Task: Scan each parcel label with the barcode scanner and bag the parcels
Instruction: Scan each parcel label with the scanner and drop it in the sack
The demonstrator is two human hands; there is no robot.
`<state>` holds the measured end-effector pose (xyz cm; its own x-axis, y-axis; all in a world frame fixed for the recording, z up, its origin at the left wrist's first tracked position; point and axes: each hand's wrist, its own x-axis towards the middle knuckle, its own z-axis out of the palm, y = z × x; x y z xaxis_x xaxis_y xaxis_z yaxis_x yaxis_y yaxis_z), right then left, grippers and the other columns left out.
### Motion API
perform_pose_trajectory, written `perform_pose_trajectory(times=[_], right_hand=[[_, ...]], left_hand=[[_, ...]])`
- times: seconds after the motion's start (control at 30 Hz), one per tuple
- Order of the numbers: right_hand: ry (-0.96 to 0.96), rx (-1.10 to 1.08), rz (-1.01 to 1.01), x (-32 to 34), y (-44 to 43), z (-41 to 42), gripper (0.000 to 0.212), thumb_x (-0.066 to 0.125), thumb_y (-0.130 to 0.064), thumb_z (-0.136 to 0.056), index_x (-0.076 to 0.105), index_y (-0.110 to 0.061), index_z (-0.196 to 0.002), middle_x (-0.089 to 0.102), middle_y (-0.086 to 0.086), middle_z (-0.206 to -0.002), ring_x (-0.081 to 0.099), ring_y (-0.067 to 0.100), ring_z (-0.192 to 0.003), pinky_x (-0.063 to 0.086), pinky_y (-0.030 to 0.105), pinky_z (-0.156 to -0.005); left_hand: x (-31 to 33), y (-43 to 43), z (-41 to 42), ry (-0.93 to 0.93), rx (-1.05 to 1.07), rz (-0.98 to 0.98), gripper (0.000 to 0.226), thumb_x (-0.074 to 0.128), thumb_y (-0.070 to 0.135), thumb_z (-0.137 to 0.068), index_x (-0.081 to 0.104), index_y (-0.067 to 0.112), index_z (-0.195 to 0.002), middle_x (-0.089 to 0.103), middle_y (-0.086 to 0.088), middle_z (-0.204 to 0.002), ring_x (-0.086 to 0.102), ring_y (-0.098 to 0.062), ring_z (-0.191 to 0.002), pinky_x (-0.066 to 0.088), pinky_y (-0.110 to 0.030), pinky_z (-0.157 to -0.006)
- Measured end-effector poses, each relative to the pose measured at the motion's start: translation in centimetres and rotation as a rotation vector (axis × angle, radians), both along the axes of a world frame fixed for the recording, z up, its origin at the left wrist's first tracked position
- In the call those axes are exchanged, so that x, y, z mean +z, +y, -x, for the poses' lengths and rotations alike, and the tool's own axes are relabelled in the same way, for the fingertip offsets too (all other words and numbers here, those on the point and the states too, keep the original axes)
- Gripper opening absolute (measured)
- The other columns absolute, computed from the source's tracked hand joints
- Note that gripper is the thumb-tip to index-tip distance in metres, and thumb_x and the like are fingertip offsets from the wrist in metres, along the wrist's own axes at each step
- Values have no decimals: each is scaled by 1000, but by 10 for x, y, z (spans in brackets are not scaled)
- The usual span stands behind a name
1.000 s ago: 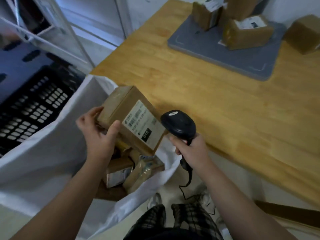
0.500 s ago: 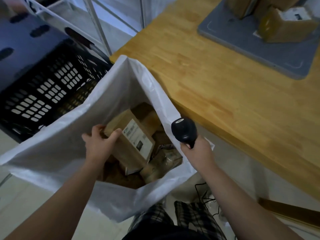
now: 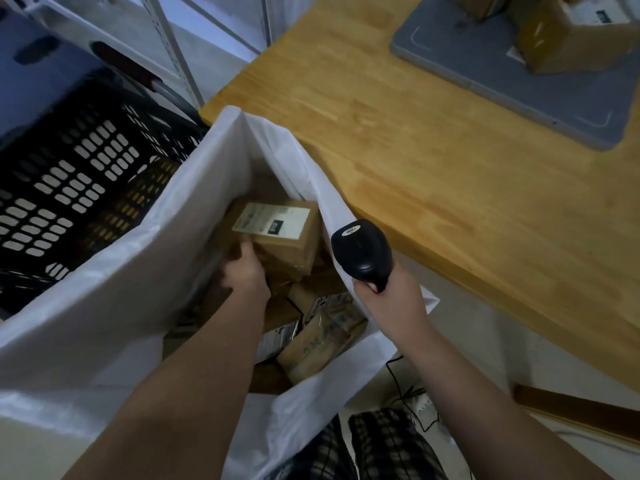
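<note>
wooden table point(image 3: 433, 161) | grey mat point(image 3: 485, 81) on it | black crate point(image 3: 69, 174) beside white bag point(image 3: 121, 289)

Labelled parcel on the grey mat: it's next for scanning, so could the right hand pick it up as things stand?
Probably not: the right hand is full, gripping the barcode scanner. Bare tabletop lies between it and the parcel on the grey mat, so only the grasp is blocked.

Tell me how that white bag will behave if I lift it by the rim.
The white bag looks thin and creased, so it would probably be floppy and fold inward. With cardboard parcels piled inside, it would likely sag and feel bottom-heavy. Its smooth film might slip.
</note>
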<state>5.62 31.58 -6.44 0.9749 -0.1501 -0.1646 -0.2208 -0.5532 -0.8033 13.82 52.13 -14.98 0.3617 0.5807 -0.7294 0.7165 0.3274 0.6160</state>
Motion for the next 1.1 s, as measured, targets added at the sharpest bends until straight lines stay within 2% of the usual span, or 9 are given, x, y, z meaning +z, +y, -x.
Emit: perform_pose_trajectory(times=[0.1, 0.17, 0.27, 0.33, 0.47, 0.67, 0.8, 0.93, 1.1], right_hand=[[7, 3, 28, -3, -1, -6, 32, 69, -10, -83, 44, -30, -79, 48, -9, -71, 49, 11, -70, 31, 16, -57], [17, -13, 34, -5, -2, -9, 41, 69, -10, -83, 37, -35, -73, 44, -11, -66, 46, 6, -64, 29, 16, -54], [31, -37, 12, -5, -2, -12, 42, 69, -11, -83, 36, -34, -70, 43, -11, -63, 45, 4, -61, 28, 16, -53], [19, -35, 13, -5, -2, -13, 43, 70, -11, -82, 36, -34, -69, 43, -11, -63, 45, 4, -60, 28, 15, -53], [16, -30, 34, -5, -4, -16, 43, 70, -12, -82, 35, -33, -69, 43, -11, -62, 45, 5, -60, 28, 15, -52], [-30, -76, 14, 3, -15, -22, 44, 66, -17, -80, 31, -32, -60, 39, -9, -45, 45, 5, -49, 29, 14, -48], [0, -80, 63, 16, -33, -24, 45, 67, -7, -82, 33, -24, -57, 36, -7, -48, 39, 9, -47, 25, 17, -45], [-18, -75, 72, 38, -52, -23, 47, 66, -8, -84, 32, -26, -58, 38, -7, -41, 41, 8, -43, 30, 16, -43], [-87, -168, 72, 76, -87, -32, 45, 65, -7, -83, 32, -23, -58, 35, -7, -47, 40, 9, -42, 25, 17, -43]], left_hand=[[18, -7, -5, -93, -483, -407, 83, 55, 60, -86, 21, 22, -151, 23, -14, -155, 25, -39, -140, 26, -52, -114], [31, -11, -2, -201, -827, -623, 72, 56, 53, -90, 26, 24, -149, 18, -13, -156, 20, -37, -141, 25, -53, -112], [36, -17, 1, -204, -1428, -765, 83, 57, 66, -82, 23, 31, -149, 12, -3, -158, 5, -34, -145, 25, -55, -110], [31, -15, -7, -123, -1602, -818, 85, 58, 58, -85, 12, 33, -152, 5, 0, -160, -2, -34, -146, 27, -56, -110], [28, -22, -23, -104, -1621, -1044, 74, 53, 47, -93, 11, 31, -152, 17, -7, -157, 15, -38, -142, 38, -53, -104], [29, -46, -45, 15, -1644, -1075, 77, 60, 50, -87, 18, 31, -149, 29, -9, -146, 27, -36, -133, 34, -52, -104], [49, -41, -51, 116, -1740, -1022, 70, 59, 55, -86, 32, 25, -144, 33, -10, -145, 31, -34, -133, 31, -51, -106], [80, -42, -27, -181, -1632, -1107, 45, 50, 40, -94, 49, 18, -134, 46, -8, -136, 42, -29, -126, 37, -45, -104], [134, -82, -18, -464, -1647, -1211, 41, 44, 35, -98, 49, 17, -134, 47, -6, -133, 44, -26, -121, 39, -38, -98]])
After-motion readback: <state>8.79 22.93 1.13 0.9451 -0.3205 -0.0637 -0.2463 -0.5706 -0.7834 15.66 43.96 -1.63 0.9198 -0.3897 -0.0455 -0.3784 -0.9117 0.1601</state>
